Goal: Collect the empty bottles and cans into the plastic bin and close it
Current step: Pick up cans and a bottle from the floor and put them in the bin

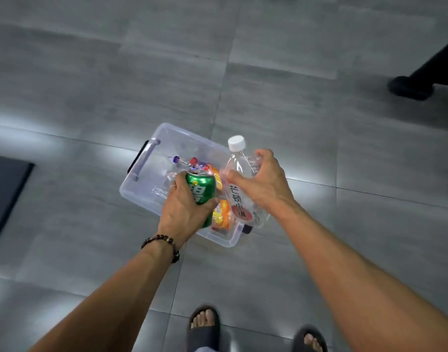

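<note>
A clear plastic bin (144,189) with dark handles sits open on the grey tiled floor, no lid in view. Inside lie several items, among them an orange-labelled bottle (221,214) and a clear bottle with a purple cap (178,160). My left hand (182,212) grips a green can (201,191) above the bin. My right hand (262,181) holds a clear bottle with a white cap (236,179) and a red label, above the bin's right side.
A dark mat (4,196) lies at the left edge. A black furniture leg and foot (411,86) stands at the upper right. My two feet in dark sandals (203,323) are at the bottom. Bare floor tiles surround the bin.
</note>
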